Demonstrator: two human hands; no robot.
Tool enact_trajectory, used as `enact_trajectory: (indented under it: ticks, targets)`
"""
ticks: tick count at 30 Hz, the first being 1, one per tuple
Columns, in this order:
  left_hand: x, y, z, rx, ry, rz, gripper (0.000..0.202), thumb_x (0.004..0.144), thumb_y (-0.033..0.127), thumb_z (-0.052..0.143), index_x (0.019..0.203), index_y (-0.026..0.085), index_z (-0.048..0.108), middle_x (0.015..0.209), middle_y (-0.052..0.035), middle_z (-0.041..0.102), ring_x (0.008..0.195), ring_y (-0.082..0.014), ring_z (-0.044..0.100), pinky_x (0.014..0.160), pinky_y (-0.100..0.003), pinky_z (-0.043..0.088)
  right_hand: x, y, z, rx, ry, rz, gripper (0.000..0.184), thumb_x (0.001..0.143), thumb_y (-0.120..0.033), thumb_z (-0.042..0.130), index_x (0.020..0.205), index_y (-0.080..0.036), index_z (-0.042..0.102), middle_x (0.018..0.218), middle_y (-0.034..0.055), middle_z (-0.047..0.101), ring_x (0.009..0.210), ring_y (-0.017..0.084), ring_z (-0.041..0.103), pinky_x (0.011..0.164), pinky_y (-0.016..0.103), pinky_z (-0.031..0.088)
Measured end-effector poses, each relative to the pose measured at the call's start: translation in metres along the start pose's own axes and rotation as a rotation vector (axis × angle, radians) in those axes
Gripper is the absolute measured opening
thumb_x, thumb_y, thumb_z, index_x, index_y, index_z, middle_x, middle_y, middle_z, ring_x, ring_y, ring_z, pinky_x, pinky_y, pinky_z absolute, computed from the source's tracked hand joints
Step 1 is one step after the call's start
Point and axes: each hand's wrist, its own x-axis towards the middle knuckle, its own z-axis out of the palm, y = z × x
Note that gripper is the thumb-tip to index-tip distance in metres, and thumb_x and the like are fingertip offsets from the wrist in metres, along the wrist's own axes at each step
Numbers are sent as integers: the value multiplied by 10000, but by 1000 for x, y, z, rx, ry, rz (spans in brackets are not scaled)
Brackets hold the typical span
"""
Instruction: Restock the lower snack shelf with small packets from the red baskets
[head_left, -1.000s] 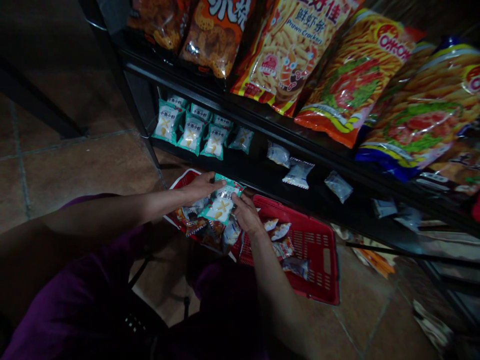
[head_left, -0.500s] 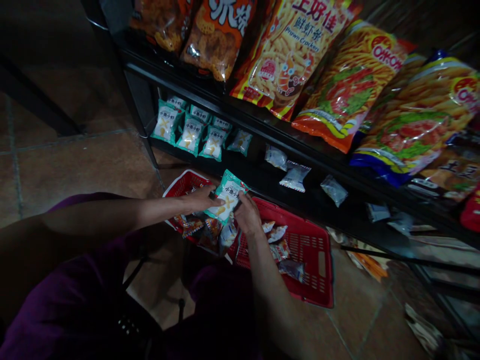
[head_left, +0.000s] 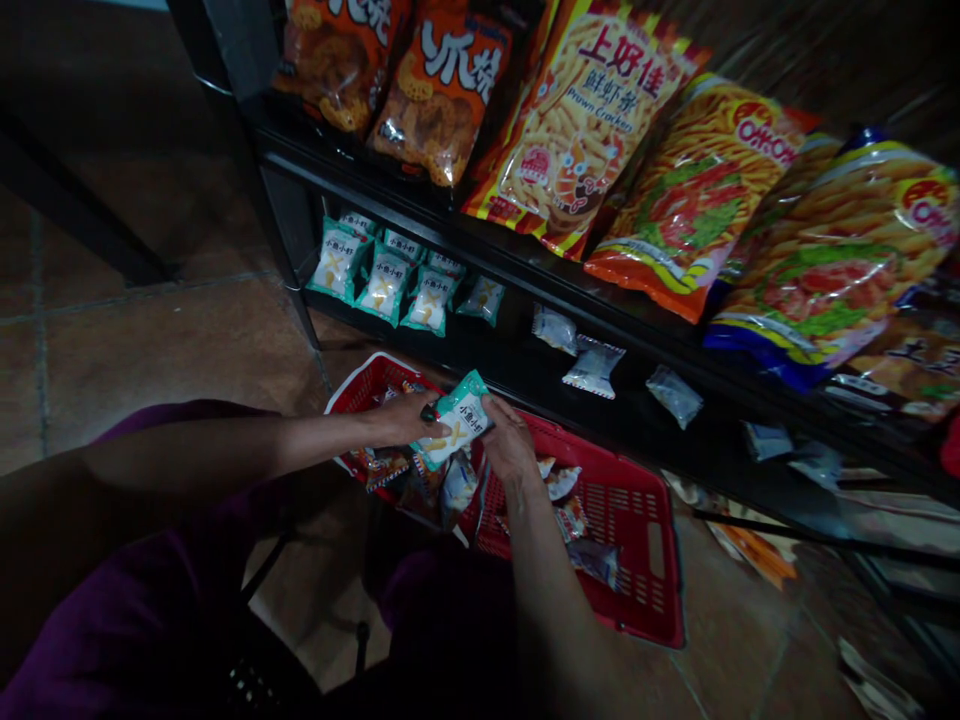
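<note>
A small teal-and-white snack packet (head_left: 459, 425) is held between my two hands above the red baskets. My left hand (head_left: 411, 418) grips its left edge, with the thumb across the front. On the other side, my right hand (head_left: 510, 438) has its fingers closed on the right edge. Below the hands, the left red basket (head_left: 358, 385) contains several small snack packets. More small packets lie in the right red basket (head_left: 645, 560), partly hidden by my right forearm. Matching teal packets (head_left: 384, 285) stand in rows on the lower shelf.
The black shelf rack (head_left: 420, 215) runs along the far side. Its upper level carries large bags, among them prawn crackers (head_left: 592, 120) and orange bags (head_left: 442, 95). Small clear-and-white packets (head_left: 595, 366) lie scattered along the lower shelf. Tiled floor (head_left: 172, 345) shows at left.
The teal packet has tilted to the right and sits slightly lower in the view. My right hand has shifted along its edge. The whole view has moved a little.
</note>
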Motion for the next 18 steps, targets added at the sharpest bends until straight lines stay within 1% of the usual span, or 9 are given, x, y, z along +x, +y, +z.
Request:
enact_trajectory:
  ticks: [3, 6, 8, 11, 14, 18]
  targets:
    - [-1, -1, 3, -30, -23, 7, 532, 766, 428, 594, 1192, 111, 555, 1184, -134, 628, 1025, -249, 591, 811, -268, 435, 5, 1, -3, 7, 78, -18, 275, 516, -273, 845, 738, -193, 704, 727, -13, 735, 668, 133, 657, 653, 247, 523]
    - [-2, -4, 6, -16, -53, 19, 456, 811, 431, 542, 1134, 113, 586, 1162, -126, 638, 999, -235, 599, 782, -253, 437, 7, 3, -7, 18, 104, -37, 269, 532, -280, 832, 744, -187, 695, 725, -13, 731, 675, 131, 656, 668, 252, 525]
    - [-3, -4, 7, 8, -57, 25, 428, 828, 405, 524, 1138, 117, 588, 1153, -119, 645, 983, -223, 604, 774, -244, 433, 7, 4, -7, 27, 115, -62, 256, 541, -277, 824, 740, -186, 691, 719, -18, 727, 671, 128, 652, 669, 254, 525]
    - [-3, -3, 6, 57, -47, 32, 401, 829, 350, 524, 1139, 107, 594, 1137, -120, 654, 976, -225, 605, 782, -250, 429, 6, 4, -6, 51, 154, -90, 218, 542, -244, 813, 712, -183, 691, 679, -28, 714, 639, 115, 639, 650, 239, 520]
    - [-2, -3, 4, 81, -65, 47, 385, 819, 327, 527, 1123, 104, 604, 1119, -113, 664, 980, -229, 603, 786, -256, 430, 6, 3, -3, 65, 176, -90, 181, 548, -212, 794, 696, -172, 700, 661, -21, 712, 617, 111, 632, 630, 228, 517]
    - [-2, -3, 3, 45, -44, 75, 391, 810, 329, 536, 1134, 123, 603, 1146, -102, 658, 999, -227, 599, 816, -260, 427, 9, 1, -5, 77, 184, -100, 156, 560, -211, 782, 687, -174, 699, 677, -15, 718, 626, 117, 636, 631, 233, 522]
